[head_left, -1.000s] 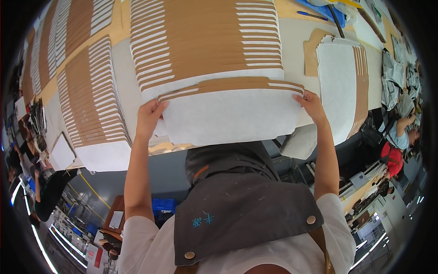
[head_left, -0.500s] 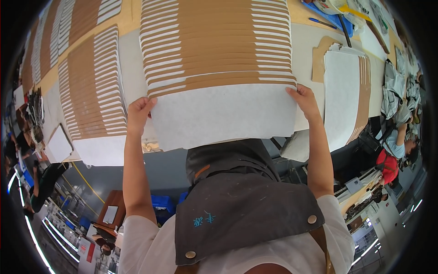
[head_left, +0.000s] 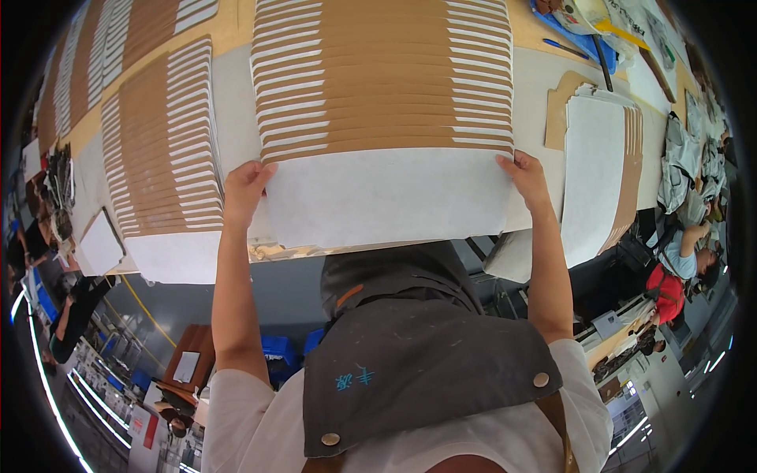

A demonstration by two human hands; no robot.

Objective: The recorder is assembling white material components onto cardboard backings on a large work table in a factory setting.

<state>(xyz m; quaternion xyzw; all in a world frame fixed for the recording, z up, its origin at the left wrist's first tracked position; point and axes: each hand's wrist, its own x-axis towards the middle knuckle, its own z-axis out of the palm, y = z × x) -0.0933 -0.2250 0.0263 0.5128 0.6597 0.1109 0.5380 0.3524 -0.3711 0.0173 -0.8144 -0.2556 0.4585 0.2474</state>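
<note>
We hold the white sheet [head_left: 390,193] at the near edge of the counter [head_left: 544,75], left hand [head_left: 246,189] and right hand [head_left: 527,177] each clamped on one side, over the fanned stack of brown cardboard pieces [head_left: 382,75].

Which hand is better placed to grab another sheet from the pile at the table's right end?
Right. The right hand holds the white sheet at the edge nearest the side pile; the left hand is on the far edge.

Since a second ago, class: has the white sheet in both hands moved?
Yes. The white sheet has slid forward, covering the last brown strip of the fanned stack.
</note>
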